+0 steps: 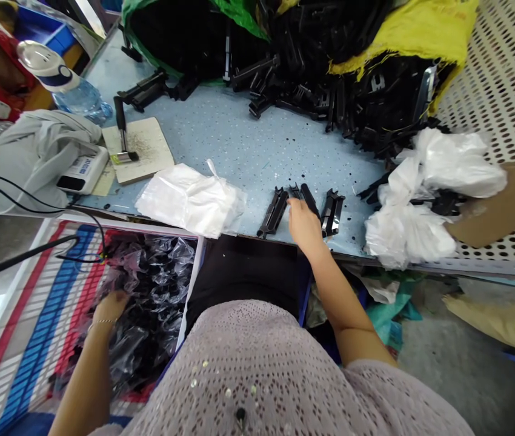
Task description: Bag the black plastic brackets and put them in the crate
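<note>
My right hand [303, 227] is at the front edge of the blue table, its fingers closed on a black plastic part [311, 200] that it partly covers. Similar long black parts lie on either side: one to the left [274, 212] and one to the right [332, 212]. Low on the left, my left hand [111, 306] is over a lined crate with black parts in clear plastic bags [152, 290]. Its fingers are mostly hidden, so I cannot tell whether they grip a bag.
A stack of white plastic bags [191, 200] lies left of the parts. Behind are heaped black parts [303, 91] spilling from green and yellow sacks [421, 30]. A black-handled tool [123, 133] rests on a board [148, 145]. Crumpled white bags [412, 212] sit at right.
</note>
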A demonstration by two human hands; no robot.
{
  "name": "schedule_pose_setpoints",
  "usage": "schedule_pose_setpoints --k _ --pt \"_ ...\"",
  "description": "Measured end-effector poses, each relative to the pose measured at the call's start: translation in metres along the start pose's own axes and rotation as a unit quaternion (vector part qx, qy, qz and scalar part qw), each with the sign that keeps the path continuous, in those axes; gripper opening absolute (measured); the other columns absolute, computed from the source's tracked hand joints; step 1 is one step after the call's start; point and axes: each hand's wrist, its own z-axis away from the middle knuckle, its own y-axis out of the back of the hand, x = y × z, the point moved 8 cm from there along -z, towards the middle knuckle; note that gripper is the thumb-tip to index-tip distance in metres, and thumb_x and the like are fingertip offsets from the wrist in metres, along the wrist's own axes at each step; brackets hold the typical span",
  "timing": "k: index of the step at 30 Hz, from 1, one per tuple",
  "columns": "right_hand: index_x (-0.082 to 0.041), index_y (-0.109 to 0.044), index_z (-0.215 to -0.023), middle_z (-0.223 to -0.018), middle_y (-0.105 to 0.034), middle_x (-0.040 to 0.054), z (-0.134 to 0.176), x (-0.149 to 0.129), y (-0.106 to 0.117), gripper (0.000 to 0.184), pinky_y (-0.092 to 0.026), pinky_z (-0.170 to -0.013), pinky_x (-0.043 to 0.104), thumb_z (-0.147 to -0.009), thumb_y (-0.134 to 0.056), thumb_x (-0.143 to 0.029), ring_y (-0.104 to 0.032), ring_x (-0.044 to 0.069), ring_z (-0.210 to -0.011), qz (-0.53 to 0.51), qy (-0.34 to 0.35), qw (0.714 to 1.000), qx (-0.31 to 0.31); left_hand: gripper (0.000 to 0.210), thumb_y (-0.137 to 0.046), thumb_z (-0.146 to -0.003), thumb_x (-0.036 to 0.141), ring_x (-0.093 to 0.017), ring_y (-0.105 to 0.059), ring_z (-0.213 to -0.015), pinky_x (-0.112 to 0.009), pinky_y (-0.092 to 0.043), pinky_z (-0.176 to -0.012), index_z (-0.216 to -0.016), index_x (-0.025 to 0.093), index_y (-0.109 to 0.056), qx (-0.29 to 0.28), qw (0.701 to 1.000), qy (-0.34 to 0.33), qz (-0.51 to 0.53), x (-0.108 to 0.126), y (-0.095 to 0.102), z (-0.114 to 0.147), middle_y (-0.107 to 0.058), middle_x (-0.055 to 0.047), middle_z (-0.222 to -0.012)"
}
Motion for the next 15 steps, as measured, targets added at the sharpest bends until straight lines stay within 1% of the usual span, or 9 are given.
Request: schedule_pose_setpoints --k 2,3,4,7,9,10,12,14,15 --pt "-0.018 -0.055 -0.147 -0.162 -0.045 0.0184 -0.014 -0.016 0.006 0.052 -0.038 -0.119 0.055 -0.099 -0.036 -0.008 -0.040 0.034 -0.153 0.027 0.115 0.993 -0.004 0.021 -0.061 -0.069 0.045 -0.028 -0.066 -0.067 -0.042 -0.057 -0.067 -0.075 0.025 -0.056 0.091 0.996 0.023 0.010 0.032 0.008 -0.025 -0.062 -0.003 -0.065" --pt "-0.021 -0.057 -0.146 -0.167 -0.038 0.0138 -0.020 -0.023 0.004 0.054 -0.030 -0.124 0.057 -0.098 -0.038 -0.007 -0.029 0.033 -0.159 0.034 0.167 0.985 -0.020 0.023 -0.059 -0.077 0.046 -0.027 -0.070 -0.080 -0.041 -0.058 -0.079 -0.085 0.024 -0.060 0.109 0.994 -0.002 0.025 0.064 0.006 -0.037 -0.069 -0.005 -0.081" --pt "-0.023 -0.061 -0.142 -0.168 -0.037 0.0108 -0.027 -0.028 0.001 0.052 -0.023 -0.127 0.059 -0.097 -0.041 -0.006 -0.021 0.032 -0.161 0.038 0.205 0.977 -0.041 0.025 -0.059 -0.082 0.044 -0.026 -0.070 -0.087 -0.041 -0.058 -0.085 -0.094 0.023 -0.063 0.118 0.989 -0.065 0.057 0.107 0.001 -0.046 -0.071 -0.007 -0.093" --pt "-0.020 -0.071 -0.126 -0.155 -0.055 0.0149 -0.037 -0.036 -0.006 0.042 -0.016 -0.128 0.062 -0.095 -0.048 -0.003 -0.026 0.032 -0.160 0.050 0.263 0.959 -0.089 0.020 -0.055 -0.091 0.033 -0.026 -0.067 -0.100 -0.040 -0.057 -0.089 -0.103 0.020 -0.064 0.102 0.947 -0.282 0.118 0.245 -0.027 -0.056 -0.068 -0.013 -0.111" --pt "-0.014 -0.072 -0.117 -0.138 -0.066 0.0210 -0.033 -0.032 -0.007 0.031 -0.021 -0.127 0.060 -0.092 -0.056 -0.003 -0.039 0.035 -0.153 0.058 0.267 0.956 -0.110 0.012 -0.060 -0.090 0.026 -0.031 -0.064 -0.108 -0.046 -0.055 -0.093 -0.098 0.019 -0.064 0.114 0.930 -0.341 0.081 0.308 -0.048 -0.058 -0.066 -0.017 -0.113" --pt "-0.013 -0.072 -0.115 -0.131 -0.070 0.0221 -0.030 -0.026 -0.007 0.027 -0.027 -0.124 0.059 -0.090 -0.063 -0.006 -0.048 0.037 -0.146 0.050 0.250 0.959 -0.120 0.009 -0.064 -0.088 0.025 -0.035 -0.062 -0.109 -0.049 -0.054 -0.093 -0.093 0.018 -0.063 0.124 0.932 -0.337 0.049 0.325 -0.058 -0.062 -0.066 -0.019 -0.112" --pt "-0.014 -0.069 -0.116 -0.123 -0.072 0.0203 -0.020 -0.006 -0.006 0.031 -0.041 -0.114 0.057 -0.087 -0.076 -0.021 -0.061 0.039 -0.129 -0.014 0.181 0.974 -0.138 0.007 -0.067 -0.086 0.023 -0.038 -0.061 -0.108 -0.052 -0.052 -0.091 -0.085 0.018 -0.062 0.137 0.942 -0.306 0.006 0.336 -0.071 -0.073 -0.066 -0.021 -0.107" --pt "-0.017 -0.067 -0.119 -0.121 -0.072 0.0156 -0.009 0.015 -0.007 0.044 -0.049 -0.104 0.053 -0.082 -0.082 -0.036 -0.067 0.036 -0.117 -0.165 0.091 0.973 -0.131 0.009 -0.061 -0.089 0.021 -0.036 -0.062 -0.103 -0.050 -0.052 -0.090 -0.080 0.019 -0.061 0.125 0.949 -0.287 0.025 0.329 -0.075 -0.085 -0.067 -0.018 -0.099" --pt "-0.018 -0.067 -0.119 -0.118 -0.072 0.0129 -0.003 0.021 -0.011 0.047 -0.052 -0.100 0.050 -0.081 -0.083 -0.041 -0.068 0.033 -0.112 -0.270 0.050 0.953 -0.125 0.013 -0.059 -0.091 0.021 -0.033 -0.063 -0.100 -0.048 -0.052 -0.090 -0.078 0.020 -0.062 0.111 0.950 -0.286 0.058 0.323 -0.074 -0.090 -0.067 -0.016 -0.095"
